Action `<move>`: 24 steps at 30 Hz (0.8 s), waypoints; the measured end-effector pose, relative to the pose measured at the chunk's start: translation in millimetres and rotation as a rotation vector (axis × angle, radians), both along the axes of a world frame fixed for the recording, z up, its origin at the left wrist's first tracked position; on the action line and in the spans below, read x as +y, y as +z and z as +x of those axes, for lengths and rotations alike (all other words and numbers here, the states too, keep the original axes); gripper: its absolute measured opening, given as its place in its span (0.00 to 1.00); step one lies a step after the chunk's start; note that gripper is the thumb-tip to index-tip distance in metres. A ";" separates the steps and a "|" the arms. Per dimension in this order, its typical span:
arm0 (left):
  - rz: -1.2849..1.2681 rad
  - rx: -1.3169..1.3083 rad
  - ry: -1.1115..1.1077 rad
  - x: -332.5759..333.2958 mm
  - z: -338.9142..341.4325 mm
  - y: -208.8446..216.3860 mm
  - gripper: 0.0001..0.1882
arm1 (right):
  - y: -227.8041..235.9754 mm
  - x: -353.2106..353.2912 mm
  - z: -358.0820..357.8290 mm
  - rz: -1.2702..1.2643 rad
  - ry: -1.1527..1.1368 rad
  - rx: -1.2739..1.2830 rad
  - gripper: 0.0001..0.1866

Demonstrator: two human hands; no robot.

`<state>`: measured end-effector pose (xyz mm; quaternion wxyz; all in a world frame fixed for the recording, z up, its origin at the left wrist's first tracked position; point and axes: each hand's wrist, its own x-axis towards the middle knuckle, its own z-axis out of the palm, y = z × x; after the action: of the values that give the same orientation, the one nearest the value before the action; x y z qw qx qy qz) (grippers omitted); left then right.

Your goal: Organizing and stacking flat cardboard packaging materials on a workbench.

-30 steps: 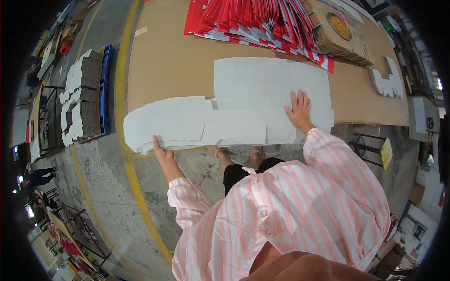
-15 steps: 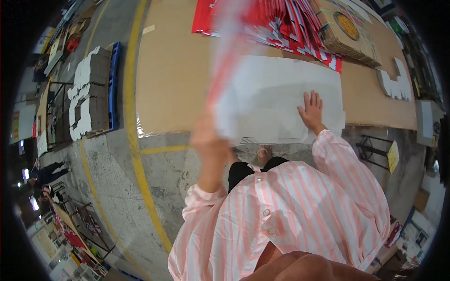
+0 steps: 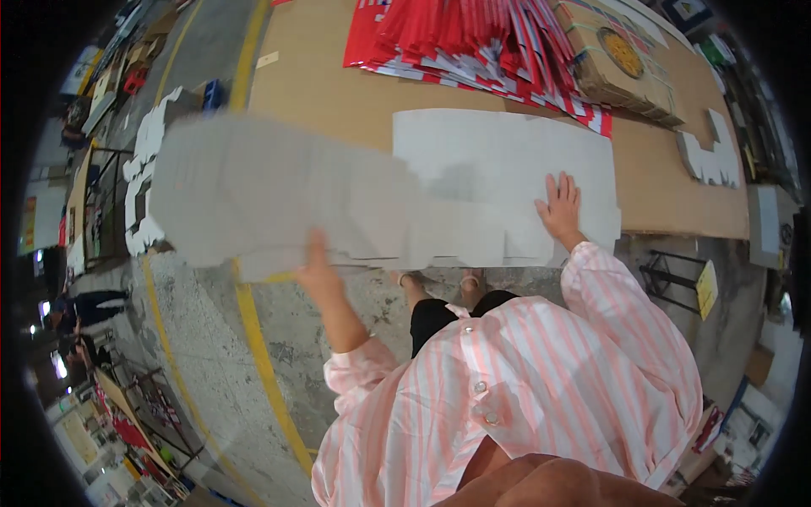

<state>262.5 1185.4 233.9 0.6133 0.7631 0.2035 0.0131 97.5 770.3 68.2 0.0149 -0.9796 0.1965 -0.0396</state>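
My left hand (image 3: pixel 321 275) grips the near edge of a greyish flat cardboard sheet (image 3: pixel 262 186), thumb on top, other fingers hidden beneath. Motion blurs this sheet, which spreads leftward past the table's edge. To its right, a white cardboard sheet (image 3: pixel 498 152) lies flat with cut flaps along its near side. Whether the two are one unfolded piece, I cannot tell. My right hand (image 3: pixel 561 207) rests palm down near the white sheet's right end, fingers stretched out.
Beyond the sheets lies a fanned pile of red-and-white printed folded pieces (image 3: pixel 473 42). A strapped carton (image 3: pixel 621 63) sits beside it on the brown board-covered table (image 3: pixel 338 101). White cut cardboard (image 3: pixel 710 152) lies at right, near a dark stand (image 3: pixel 676 279). Stacked cardboard (image 3: pixel 144 186) stands at left.
The sheet in my left hand was raised and blurred, with red showing; now it has swung down to the left, grey face up. My right hand stays on the white sheet.
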 end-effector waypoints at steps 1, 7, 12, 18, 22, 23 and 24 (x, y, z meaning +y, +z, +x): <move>-0.172 -0.012 0.122 23.2 12.7 -22.8 0.26 | 1.1 0.8 2.6 0.001 0.002 -0.002 0.35; -0.834 0.066 0.214 137.0 50.0 -148.7 0.24 | -4.8 9.2 14.4 0.001 0.034 -0.046 0.34; -0.230 0.077 0.188 101.6 49.6 -149.1 0.22 | -6.9 -51.2 37.9 0.294 -0.212 -0.228 0.21; -0.653 0.116 0.287 115.8 47.2 -155.9 0.21 | -3.1 -166.1 152.9 1.620 -1.014 -1.159 0.19; -0.632 0.134 0.212 149.3 49.3 -184.4 0.23 | -8.9 -203.6 191.2 1.877 -0.943 -1.428 0.14; -0.616 0.142 0.222 142.4 48.4 -181.6 0.23 | -10.2 -208.1 192.3 1.945 -0.809 -1.473 0.14; -0.520 0.104 0.238 132.8 46.9 -181.4 0.23 | -12.0 -209.9 189.8 1.821 -0.907 -1.510 0.17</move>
<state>309.4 1318.2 52.5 0.7712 0.5506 0.3194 -0.0069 287.3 560.4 56.2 0.7745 -0.1933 0.4123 -0.4391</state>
